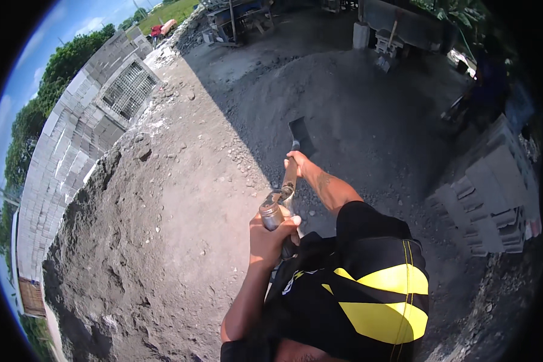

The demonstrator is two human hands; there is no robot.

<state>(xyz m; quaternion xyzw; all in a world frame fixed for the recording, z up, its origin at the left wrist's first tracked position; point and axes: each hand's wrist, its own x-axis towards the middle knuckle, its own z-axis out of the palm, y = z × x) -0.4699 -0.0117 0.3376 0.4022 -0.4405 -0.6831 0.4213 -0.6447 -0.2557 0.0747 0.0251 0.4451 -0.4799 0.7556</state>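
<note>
Two holds secure the shovel [290, 173]: left hand [268, 239] closed around the rear handle [271, 212], right hand [299, 163] around the forward shaft, likely spaced for leverage; blade [297, 128] at the grey sand [344, 90], contact unclear.

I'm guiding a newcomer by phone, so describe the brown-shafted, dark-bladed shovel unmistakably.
Find the broad, shaded grey mound, upper centre. Below, the person's right hand and left hand hold the brown-shafted shovel. Its dark, flat blade sets it apart from the boxy grey concrete blocks at right.
</note>
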